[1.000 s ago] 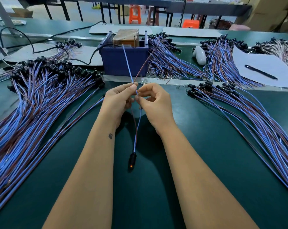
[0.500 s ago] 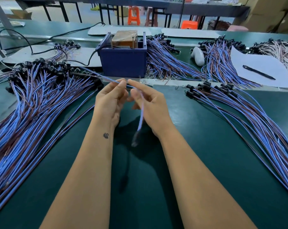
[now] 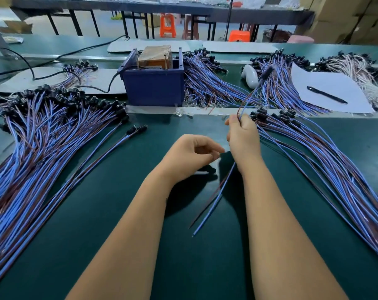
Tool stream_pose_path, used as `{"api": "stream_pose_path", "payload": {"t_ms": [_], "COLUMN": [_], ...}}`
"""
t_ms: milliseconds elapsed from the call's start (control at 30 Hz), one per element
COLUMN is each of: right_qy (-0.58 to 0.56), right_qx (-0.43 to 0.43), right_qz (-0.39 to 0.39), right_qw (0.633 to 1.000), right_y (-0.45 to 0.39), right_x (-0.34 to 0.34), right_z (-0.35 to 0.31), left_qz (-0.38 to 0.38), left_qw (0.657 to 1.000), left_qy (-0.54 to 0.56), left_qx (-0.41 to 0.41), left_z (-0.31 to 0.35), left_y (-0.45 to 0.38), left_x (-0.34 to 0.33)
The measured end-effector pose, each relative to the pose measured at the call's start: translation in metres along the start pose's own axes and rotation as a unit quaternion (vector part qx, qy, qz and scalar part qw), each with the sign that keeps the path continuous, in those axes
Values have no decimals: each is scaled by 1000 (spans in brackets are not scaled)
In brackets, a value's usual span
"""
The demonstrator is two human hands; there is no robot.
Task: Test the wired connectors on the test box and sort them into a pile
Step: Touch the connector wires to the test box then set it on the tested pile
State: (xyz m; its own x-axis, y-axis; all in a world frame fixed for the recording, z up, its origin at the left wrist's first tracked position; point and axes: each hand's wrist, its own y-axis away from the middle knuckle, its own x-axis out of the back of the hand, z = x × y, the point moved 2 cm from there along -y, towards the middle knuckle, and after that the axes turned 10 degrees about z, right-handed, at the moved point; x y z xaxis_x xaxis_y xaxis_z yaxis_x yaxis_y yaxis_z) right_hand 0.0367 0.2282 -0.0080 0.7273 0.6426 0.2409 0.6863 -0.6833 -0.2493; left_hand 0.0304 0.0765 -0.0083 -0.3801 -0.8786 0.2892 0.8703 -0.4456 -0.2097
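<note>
Our right hand grips one wired connector mid-length, its black plug end raised toward the far right and its bare blue and brown wire ends trailing down over the green surface. Our left hand hangs just beside it, fingers loosely curled, holding nothing. The blue test box sits beyond, between the large left pile and the right pile.
</note>
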Motion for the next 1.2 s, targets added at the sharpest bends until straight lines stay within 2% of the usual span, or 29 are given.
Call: {"api": "stream_pose_path", "payload": {"t_ms": [67,167,300,467,600,700,767,800,867,933,967,1067,1200], "right_qy": [90,223,302,397,530,481,415,345,101,-112,-154,-130,-126], "right_qx": [29,106,161,144,126,141,156,144,42,-75,-99,-77,-43], "right_qz": [-32,-53,-51,-38,-20,7,-8,-28,-84,-103,-92,-55,-101], "right_qw": [995,967,938,905,839,865,896,927,990,986,979,987,986], "right_y": [-5,-15,-37,-57,-50,-32,-17,-9,11,31,35,39,42], "right_x": [13,40,79,111,98,65,35,19,-12,-38,-47,-56,-59], "right_z": [3,0,-15,-20,-11,-13,-16,-18,-25,-31,-32,-25,-21], "left_qz": [8,9,11,15,20,27,32,36,56,100,123,166,245], "left_qw": [1000,1000,999,999,999,999,999,998,998,993,989,973,943], "left_qy": [-10,-18,-4,-14,-28,-28,-32,-38,-39,-58,-88,-159,-225], "left_qx": [7,19,36,36,35,34,28,19,-1,-8,-7,-4,-5], "left_z": [-1,-2,-2,-2,-2,-1,1,2,4,2,0,-5,-3], "left_y": [0,0,-1,-1,0,0,0,0,0,-2,-4,-7,-10], "left_x": [1,1,-1,-3,-5,-6,-8,-9,-9,-3,1,9,13]}}
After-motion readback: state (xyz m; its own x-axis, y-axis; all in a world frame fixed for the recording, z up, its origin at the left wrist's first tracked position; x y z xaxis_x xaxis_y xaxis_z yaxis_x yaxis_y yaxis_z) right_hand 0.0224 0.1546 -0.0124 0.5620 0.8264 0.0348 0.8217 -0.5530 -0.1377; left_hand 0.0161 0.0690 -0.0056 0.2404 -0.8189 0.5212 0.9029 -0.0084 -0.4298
